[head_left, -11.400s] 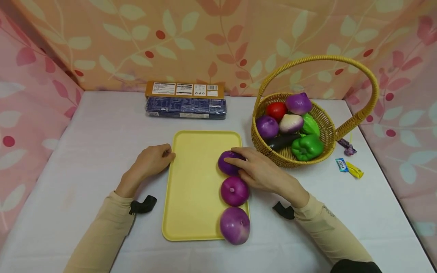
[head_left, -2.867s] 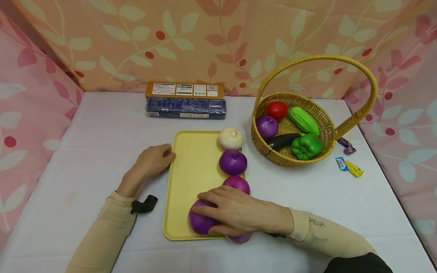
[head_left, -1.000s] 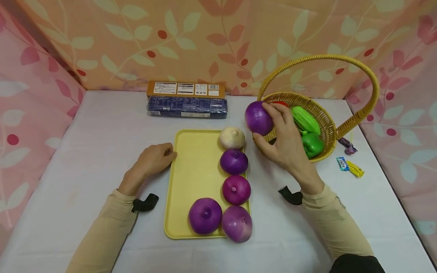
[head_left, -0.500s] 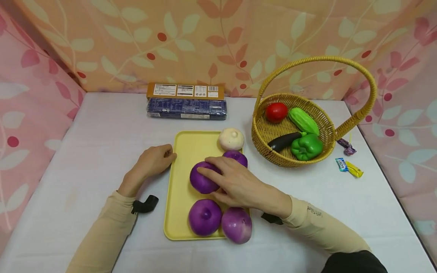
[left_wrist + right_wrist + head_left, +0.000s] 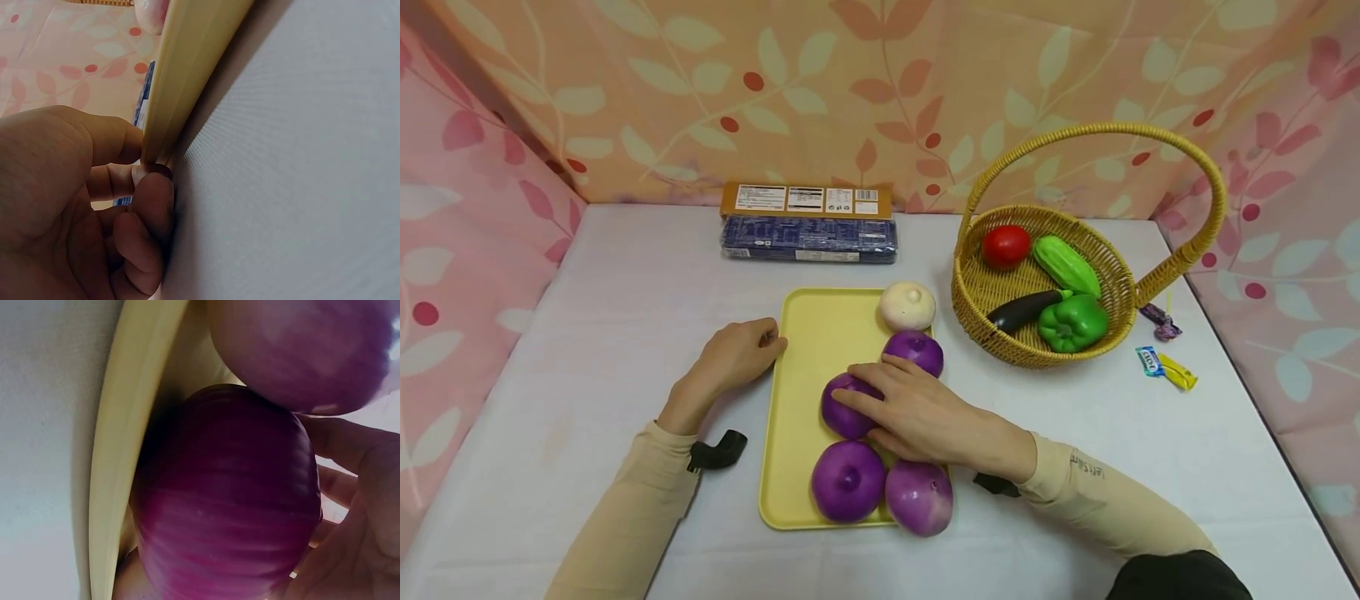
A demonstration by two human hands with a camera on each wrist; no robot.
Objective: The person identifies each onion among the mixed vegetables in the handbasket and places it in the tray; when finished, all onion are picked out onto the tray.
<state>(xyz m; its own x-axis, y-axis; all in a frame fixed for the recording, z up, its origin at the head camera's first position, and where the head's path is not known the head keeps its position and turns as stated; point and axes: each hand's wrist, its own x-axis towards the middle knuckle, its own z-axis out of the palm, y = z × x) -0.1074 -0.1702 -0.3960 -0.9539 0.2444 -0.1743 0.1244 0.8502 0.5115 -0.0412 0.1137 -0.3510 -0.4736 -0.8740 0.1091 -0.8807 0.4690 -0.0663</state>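
Observation:
My left hand (image 5: 741, 354) pinches the left edge of the yellow tray (image 5: 805, 333); in the left wrist view the thumb lies against one face of the rim, the fingers curled at the other. Fingers spread over its top, my right hand (image 5: 917, 412) grips a purple onion (image 5: 846, 408) on the tray, just behind a large purple onion (image 5: 848, 482). Along the tray's right edge stand a pale onion (image 5: 907, 306), a dark purple onion (image 5: 917, 350) and a light purple onion (image 5: 920, 497). The hand hides a magenta onion (image 5: 231, 500) in the head view.
Right of the tray, a wicker basket (image 5: 1037, 354) with a tall handle holds a tomato (image 5: 1006, 247), a green ridged vegetable (image 5: 1067, 265), an eggplant (image 5: 1022, 312) and a green pepper (image 5: 1073, 323). Wrapped sweets (image 5: 1168, 368) lie beyond it. Dark blue packages (image 5: 808, 239) sit at the back.
The pale onion and two purple onions have gone from basket to tray. My right hand has carried the last purple onion from above the basket and lowered it; my left hand stays at the tray's edge.

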